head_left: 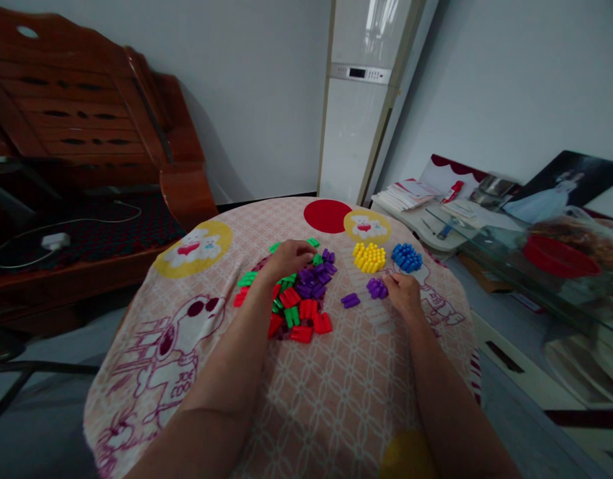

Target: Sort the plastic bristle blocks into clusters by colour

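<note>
My left hand (291,258) reaches over the far side of a mixed pile, fingers bent down but apart, beside a green plastic piece (317,259). Small purple pieces (311,285) lie just nearer to me, with red pieces (301,334) and more green pieces (289,298) along the front. To the right, the closed fingertips of my right hand (403,289) pinch at the edge of an upright purple cluster (376,288). A few purple pieces (351,300) lie flat just left of that cluster. Yellow pieces (369,257) and blue pieces (407,257) stand in separate groups behind it.
A patterned cloth (326,399) covers the round table. On the right is a glass shelf (506,266) with papers and a red bowl (560,256). A wooden bench (87,133) stands at the left, and a tall white appliance (354,126) behind.
</note>
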A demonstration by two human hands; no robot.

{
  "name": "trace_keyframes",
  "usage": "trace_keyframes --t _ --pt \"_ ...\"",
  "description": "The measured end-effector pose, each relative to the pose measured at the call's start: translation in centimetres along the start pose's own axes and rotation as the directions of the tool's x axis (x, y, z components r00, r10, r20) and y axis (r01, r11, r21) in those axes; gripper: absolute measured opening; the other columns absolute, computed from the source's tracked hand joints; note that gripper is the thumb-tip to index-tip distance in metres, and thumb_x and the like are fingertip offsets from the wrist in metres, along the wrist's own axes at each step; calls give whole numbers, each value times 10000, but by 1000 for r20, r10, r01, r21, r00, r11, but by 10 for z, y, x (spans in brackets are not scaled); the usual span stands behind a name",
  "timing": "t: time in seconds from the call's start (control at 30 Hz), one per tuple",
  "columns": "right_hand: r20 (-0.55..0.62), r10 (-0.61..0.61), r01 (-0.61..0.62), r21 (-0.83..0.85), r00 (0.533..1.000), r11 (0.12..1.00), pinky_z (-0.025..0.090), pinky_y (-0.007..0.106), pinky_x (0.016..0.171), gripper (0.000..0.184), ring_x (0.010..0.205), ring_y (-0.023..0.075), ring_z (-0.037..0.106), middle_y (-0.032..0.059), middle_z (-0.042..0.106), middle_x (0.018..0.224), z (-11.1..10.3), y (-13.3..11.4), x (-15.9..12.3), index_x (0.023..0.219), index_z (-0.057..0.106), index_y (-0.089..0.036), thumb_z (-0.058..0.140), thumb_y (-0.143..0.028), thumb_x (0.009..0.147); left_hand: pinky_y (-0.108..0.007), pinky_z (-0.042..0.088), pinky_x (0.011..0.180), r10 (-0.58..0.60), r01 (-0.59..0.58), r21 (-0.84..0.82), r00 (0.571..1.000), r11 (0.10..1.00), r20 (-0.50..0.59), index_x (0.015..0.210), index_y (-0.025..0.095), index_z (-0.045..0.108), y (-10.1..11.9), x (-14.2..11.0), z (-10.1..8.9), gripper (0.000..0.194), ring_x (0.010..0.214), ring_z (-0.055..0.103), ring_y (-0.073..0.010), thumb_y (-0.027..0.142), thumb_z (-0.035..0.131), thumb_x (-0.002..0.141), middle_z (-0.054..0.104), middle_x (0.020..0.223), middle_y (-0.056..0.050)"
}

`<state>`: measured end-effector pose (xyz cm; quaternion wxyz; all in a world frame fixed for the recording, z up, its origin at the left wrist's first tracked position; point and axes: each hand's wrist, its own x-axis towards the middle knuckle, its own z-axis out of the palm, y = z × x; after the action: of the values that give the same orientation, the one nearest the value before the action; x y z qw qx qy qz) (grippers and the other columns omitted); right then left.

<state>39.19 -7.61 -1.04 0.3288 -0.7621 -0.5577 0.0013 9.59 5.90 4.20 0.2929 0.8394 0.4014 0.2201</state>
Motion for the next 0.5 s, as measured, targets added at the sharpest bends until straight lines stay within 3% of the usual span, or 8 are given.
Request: trace_keyframes --t 0.07,0.13,0.3,0.4,0.5 --pt "-12 -1 1 -9 1000 1000 247 282 563 387 544 131 394 -9 459 494 1 0 0 503 472 -199 501 -398 833 -334 508 980 61 -47 99 988 994 -145 1244 158 659 9 9 18 406 1092 660 -205 208 519 867 712 1211 -89" --pt "-19 -5 5 -21 1000 1000 253 282 569 389 546 131 394 -7 463 500 2 -1 0 500 473 -199 503 -391 836 -345 431 1087 112 -75 223 981 972 -158 1334 135 594 13 17 36 455 1240 582 -215 189 520 888 635 1341 -129" --pt "-14 -1 1 -38 1000 999 273 281 587 375 562 136 409 1 483 520 2 -3 0 510 492 -195 508 -369 842 -335 448 1050 87 -83 408 996 909 8 1243 186 656 10 25 61 353 1151 623 -205 218 506 926 698 1195 -102" --pt "-9 14 -15 -33 1000 999 268 280 585 375 557 135 401 -3 470 515 2 -4 1 513 490 -197 503 -370 845 -331 454 1034 134 -113 404 991 908 -23 1178 182 694 20 19 59 331 1129 621 -208 181 485 921 712 1143 -93" --pt "-9 18 -18 -33 1000 999 258 282 580 377 553 135 396 -6 460 513 2 -3 1 514 489 -199 495 -368 850 -308 473 1014 145 -117 320 987 940 -66 1142 186 714 44 11 64 335 1112 627 -201 152 480 905 711 1142 -84"
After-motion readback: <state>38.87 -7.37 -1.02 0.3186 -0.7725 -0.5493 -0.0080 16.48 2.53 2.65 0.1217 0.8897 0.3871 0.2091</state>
